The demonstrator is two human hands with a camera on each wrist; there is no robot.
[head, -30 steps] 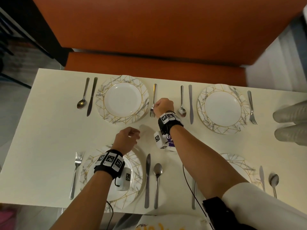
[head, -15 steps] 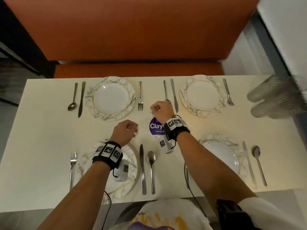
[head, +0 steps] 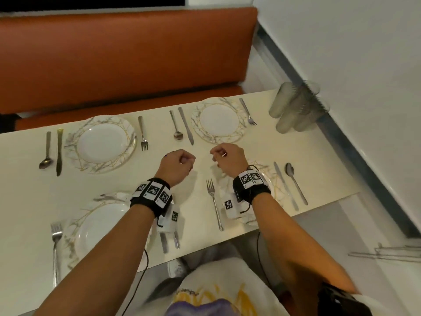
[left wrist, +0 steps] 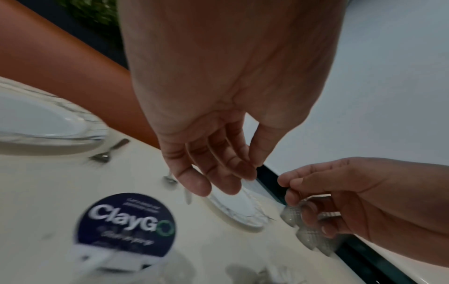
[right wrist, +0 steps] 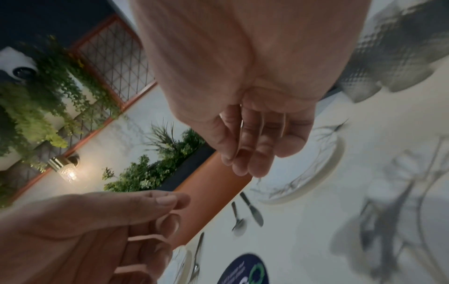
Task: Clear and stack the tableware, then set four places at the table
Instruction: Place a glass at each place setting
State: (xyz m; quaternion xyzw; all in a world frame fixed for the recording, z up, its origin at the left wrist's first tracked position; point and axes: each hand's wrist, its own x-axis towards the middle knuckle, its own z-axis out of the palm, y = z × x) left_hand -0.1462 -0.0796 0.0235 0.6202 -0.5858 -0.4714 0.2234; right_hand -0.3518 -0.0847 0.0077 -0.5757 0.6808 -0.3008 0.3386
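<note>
Four white plates with gold-veined rims sit on the cream table [head: 22, 190]: far left [head: 102, 144], far right [head: 218, 120], near left [head: 100, 226], and near right [head: 270, 173], half hidden under my right wrist. Each has a fork, knife and spoon beside it, such as the near fork [head: 214, 204]. My left hand [head: 180, 159] and right hand [head: 224, 156] hover side by side over the table's middle. Their fingers are loosely curled and hold nothing, as the left wrist view [left wrist: 213, 173] and right wrist view [right wrist: 252, 149] confirm.
Stacked clear textured glasses [head: 296, 110] lie at the table's far right corner against the white wall [head: 353, 65]. An orange bench [head: 114, 65] runs along the far side. A round dark "ClayGo" sticker [left wrist: 126, 224] lies on the table below my hands.
My right hand has drawn back from the far cutlery and moved right, above the near right plate. The left hand has risen slightly. The head view has swung to the right.
</note>
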